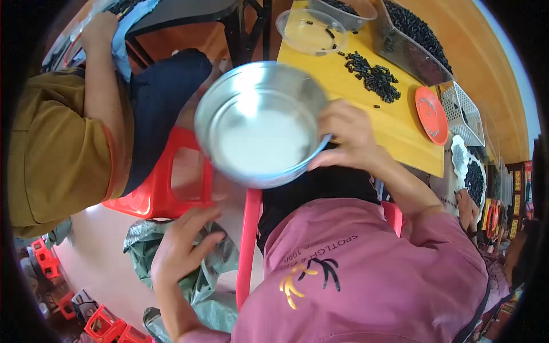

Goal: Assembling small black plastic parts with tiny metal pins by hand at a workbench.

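My right hand (346, 134) grips a round stainless steel basin (263, 120) by its right rim, thumb outside and fingers over the edge. The basin is held up beside the table, tilted so that its bare, shiny inside faces me. Its outer side looks bluish near the rim. My left hand (186, 243) is held low on the left with its fingers spread, holding nothing. Below that hand lies a crumpled green plastic sack (209, 268). Short black tubular pieces (374, 77) lie in a loose pile on the yellow tabletop (400, 128), beyond the basin.
A clear round tub (311, 31) and a large bin of black pieces (412, 34) stand at the far table side. At right are a red plate (432, 114) and a white basket (462, 114). A person in brown (63, 148) sits left on a red stool (171, 177).
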Action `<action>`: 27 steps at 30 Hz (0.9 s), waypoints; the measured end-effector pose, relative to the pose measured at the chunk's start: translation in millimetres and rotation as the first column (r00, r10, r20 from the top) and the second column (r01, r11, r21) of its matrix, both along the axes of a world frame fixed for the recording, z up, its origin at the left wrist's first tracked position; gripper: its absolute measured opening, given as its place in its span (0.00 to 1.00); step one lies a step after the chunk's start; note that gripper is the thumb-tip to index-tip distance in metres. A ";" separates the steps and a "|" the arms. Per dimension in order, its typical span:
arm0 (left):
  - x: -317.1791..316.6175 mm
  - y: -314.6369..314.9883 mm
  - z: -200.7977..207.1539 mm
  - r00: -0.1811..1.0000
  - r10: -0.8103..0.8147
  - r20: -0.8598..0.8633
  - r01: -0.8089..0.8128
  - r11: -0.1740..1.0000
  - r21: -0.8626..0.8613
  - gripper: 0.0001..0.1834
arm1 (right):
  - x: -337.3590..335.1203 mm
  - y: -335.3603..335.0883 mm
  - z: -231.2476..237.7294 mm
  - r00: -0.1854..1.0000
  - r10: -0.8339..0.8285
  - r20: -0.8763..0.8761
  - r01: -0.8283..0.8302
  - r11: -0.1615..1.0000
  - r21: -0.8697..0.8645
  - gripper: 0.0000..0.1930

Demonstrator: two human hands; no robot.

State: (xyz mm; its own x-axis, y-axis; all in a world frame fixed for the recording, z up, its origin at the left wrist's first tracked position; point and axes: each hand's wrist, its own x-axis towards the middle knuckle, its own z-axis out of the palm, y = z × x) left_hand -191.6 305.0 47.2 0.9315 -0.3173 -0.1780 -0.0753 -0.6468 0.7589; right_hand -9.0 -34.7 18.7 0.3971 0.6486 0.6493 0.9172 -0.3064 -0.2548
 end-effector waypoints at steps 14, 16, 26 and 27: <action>58.8 -80.0 -153.8 0.969 -0.193 0.152 0.211 0.971 -0.110 0.11 | -20.6 -96.3 -34.1 0.883 -0.455 -0.115 0.445 0.889 -0.104 0.25; 55.9 -82.3 -152.9 0.981 -0.129 0.143 0.151 0.976 -0.156 0.11 | -21.0 -91.9 -42.4 0.888 -0.448 -0.107 0.443 0.894 -0.067 0.26; 53.7 -86.7 -149.6 0.995 0.018 0.096 0.004 0.976 -0.216 0.10 | -18.3 -91.4 -62.3 0.854 -0.515 -0.077 0.511 0.857 -0.064 0.36; 53.9 -87.2 -149.4 0.995 0.005 0.100 0.016 0.977 -0.215 0.10 | -17.7 -90.9 -62.1 0.856 -0.510 -0.083 0.505 0.860 -0.072 0.37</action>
State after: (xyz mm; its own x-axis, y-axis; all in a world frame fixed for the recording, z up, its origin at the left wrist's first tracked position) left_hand -137.7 217.8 -102.2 0.9391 -0.3433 -0.0118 -0.1604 -0.4687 0.8687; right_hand -26.7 -125.6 -43.4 0.7378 0.3679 0.5659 0.6028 -0.7363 -0.3073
